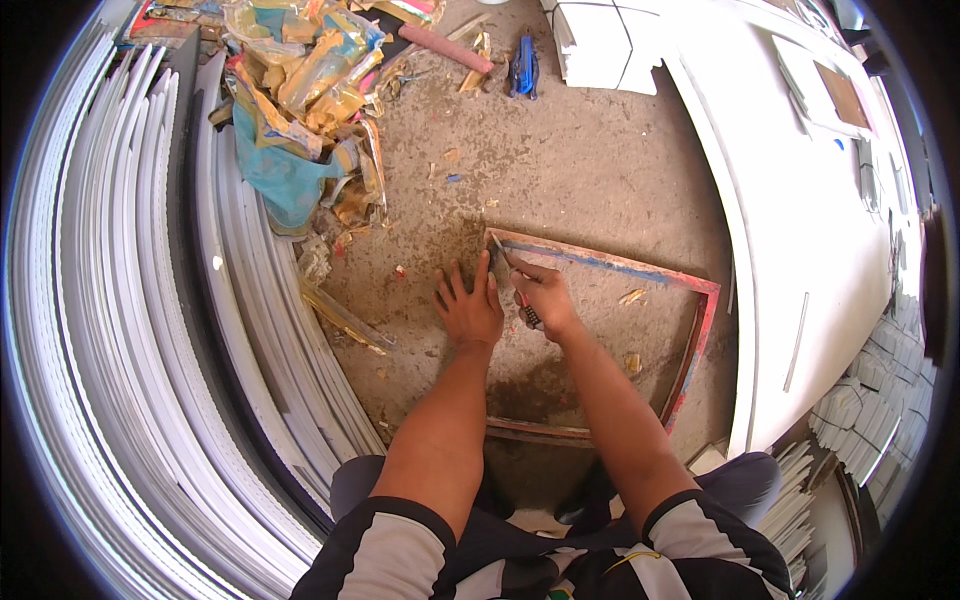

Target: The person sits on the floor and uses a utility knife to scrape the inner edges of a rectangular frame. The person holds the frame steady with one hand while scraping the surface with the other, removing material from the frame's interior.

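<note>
A rectangular frame (600, 258) with worn red and blue paint lies flat on the concrete floor in front of me. My right hand (547, 297) is closed around a thin-bladed hand tool (530, 316) with a red and black handle; its exact kind is unclear. The blade points at the frame's far left corner and seems to touch it. Beside that corner, my left hand (471, 312) rests with fingers spread along the frame's left side, holding nothing. That side is mostly hidden by my left hand and forearm. My right forearm crosses over the near bar.
Stacked white sheets (120, 260) line the left. Crumpled, paint-stained plastic (290, 190) is heaped at the far left, near a pinkish tube (445, 48) and a blue tool (523, 68). A large white board (800, 240) stands along the right. Yellowish scraps (632, 297) litter the floor.
</note>
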Demonstrator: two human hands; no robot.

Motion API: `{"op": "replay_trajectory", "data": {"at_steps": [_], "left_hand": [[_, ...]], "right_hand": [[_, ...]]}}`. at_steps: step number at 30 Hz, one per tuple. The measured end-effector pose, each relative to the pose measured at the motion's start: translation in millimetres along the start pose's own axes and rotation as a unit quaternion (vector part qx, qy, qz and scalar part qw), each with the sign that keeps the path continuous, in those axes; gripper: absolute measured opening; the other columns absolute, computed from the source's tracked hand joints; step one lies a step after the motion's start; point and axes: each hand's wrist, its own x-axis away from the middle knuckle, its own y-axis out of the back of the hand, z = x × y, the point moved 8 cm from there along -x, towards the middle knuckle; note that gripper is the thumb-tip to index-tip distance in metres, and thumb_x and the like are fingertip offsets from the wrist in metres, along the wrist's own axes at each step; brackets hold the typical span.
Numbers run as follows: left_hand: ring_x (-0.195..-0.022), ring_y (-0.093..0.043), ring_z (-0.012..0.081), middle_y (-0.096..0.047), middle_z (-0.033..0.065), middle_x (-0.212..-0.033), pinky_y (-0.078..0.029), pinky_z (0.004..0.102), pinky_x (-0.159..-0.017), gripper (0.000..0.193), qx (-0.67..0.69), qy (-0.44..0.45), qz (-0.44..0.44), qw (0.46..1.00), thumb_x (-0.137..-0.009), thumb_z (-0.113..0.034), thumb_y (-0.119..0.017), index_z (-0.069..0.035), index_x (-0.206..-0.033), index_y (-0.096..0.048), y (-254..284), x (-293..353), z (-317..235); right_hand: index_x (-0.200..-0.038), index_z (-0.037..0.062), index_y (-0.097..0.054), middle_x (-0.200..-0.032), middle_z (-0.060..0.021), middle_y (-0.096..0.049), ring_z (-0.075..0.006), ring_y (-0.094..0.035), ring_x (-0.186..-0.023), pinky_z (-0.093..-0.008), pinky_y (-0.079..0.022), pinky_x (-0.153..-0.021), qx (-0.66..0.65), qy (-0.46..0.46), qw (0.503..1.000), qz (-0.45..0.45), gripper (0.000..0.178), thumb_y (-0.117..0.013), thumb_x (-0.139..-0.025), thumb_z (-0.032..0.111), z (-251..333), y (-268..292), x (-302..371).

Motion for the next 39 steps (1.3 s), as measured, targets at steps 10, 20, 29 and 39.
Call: {"op": "replay_trajectory", "data": {"at_steps": [10,20,29,39], "left_hand": [[-0.154,-0.022,0.0446,-0.03,0.017,-0.167,-0.018,0.0643,-0.121,0.055,0.007,0.0,-0.021,1.0,-0.11,-0.045,-0.037,-0.042,-0.163,-0.024,5,-1,0],[-0.155,-0.02,0.044,-0.029,0.0154,-0.167,-0.017,0.0651,-0.122,0.058,0.009,0.003,-0.017,1.0,-0.109,-0.046,-0.037,-0.04,-0.165,-0.021,1,-1,0],[-0.156,-0.017,0.0435,-0.025,0.0145,-0.169,-0.017,0.0645,-0.122,0.058,0.006,0.013,0.007,1.0,-0.11,-0.047,-0.033,-0.039,-0.165,-0.02,-3,-2,3],[-0.157,-0.013,0.0437,-0.022,0.0147,-0.17,-0.013,0.0649,-0.124,0.057,-0.005,0.004,0.043,0.999,-0.111,-0.048,-0.028,-0.037,-0.166,-0.018,-8,-2,2]], "right_hand": [[-0.144,0.0197,-0.062,-0.081,-0.011,-0.067,-0.0263,-0.068,-0.068,-0.039,-0.054,-0.059,-0.022,0.028,0.999,-0.015,0.042,-0.061,-0.102,0.021,11,2,33],[-0.139,0.0265,-0.064,-0.092,-0.0135,-0.07,-0.0383,-0.072,-0.079,-0.0505,-0.059,-0.069,0.555,0.172,0.795,-0.175,0.042,-0.062,-0.098,0.02,64,-12,58],[-0.14,0.0233,-0.062,-0.095,-0.0168,-0.07,-0.0387,-0.073,-0.08,-0.0505,-0.06,-0.07,0.625,0.172,0.751,-0.128,0.046,-0.058,-0.095,0.014,79,-17,49],[-0.151,0.0088,-0.046,-0.112,-0.0227,-0.068,-0.0373,-0.075,-0.097,-0.0469,-0.063,-0.075,0.705,0.059,0.706,-0.027,0.053,-0.053,-0.098,0.015,92,-39,46]]}}
